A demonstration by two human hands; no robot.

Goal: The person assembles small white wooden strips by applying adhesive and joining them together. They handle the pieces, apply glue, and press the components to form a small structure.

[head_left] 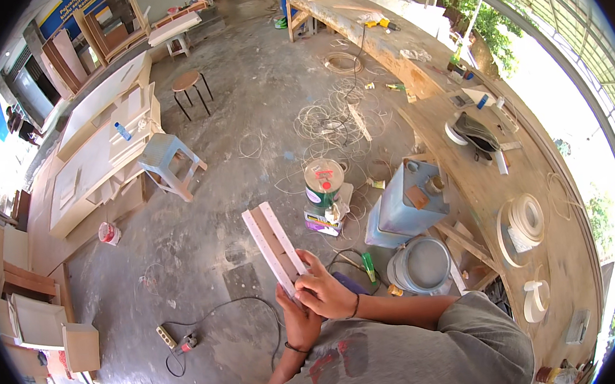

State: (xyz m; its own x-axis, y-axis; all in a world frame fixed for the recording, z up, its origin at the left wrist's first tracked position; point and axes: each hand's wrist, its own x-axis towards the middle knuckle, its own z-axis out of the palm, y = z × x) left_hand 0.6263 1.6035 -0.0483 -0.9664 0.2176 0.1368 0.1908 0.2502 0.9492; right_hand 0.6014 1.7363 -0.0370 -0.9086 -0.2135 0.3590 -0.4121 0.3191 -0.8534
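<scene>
A long, narrow wooden channel piece [272, 243] with pale edges and a brown groove tilts up and away from me, above the floor. My left hand [301, 325] is closed around its lower end from beneath. Over the same end lies my right hand [327, 293], its fingers bent and pressed against the piece's right edge and groove. Part of the left hand is hidden behind the right one. Dark bands circle both wrists.
Ahead stand a paint can [323, 178] on a purple container, a large blue-grey jerrycan [410, 197] and a lidded bucket [426, 263]. A long wooden workbench [545, 274] curves along the right. Cable and a power strip [166, 337] lie left; a plastic stool [170, 159] stands farther off.
</scene>
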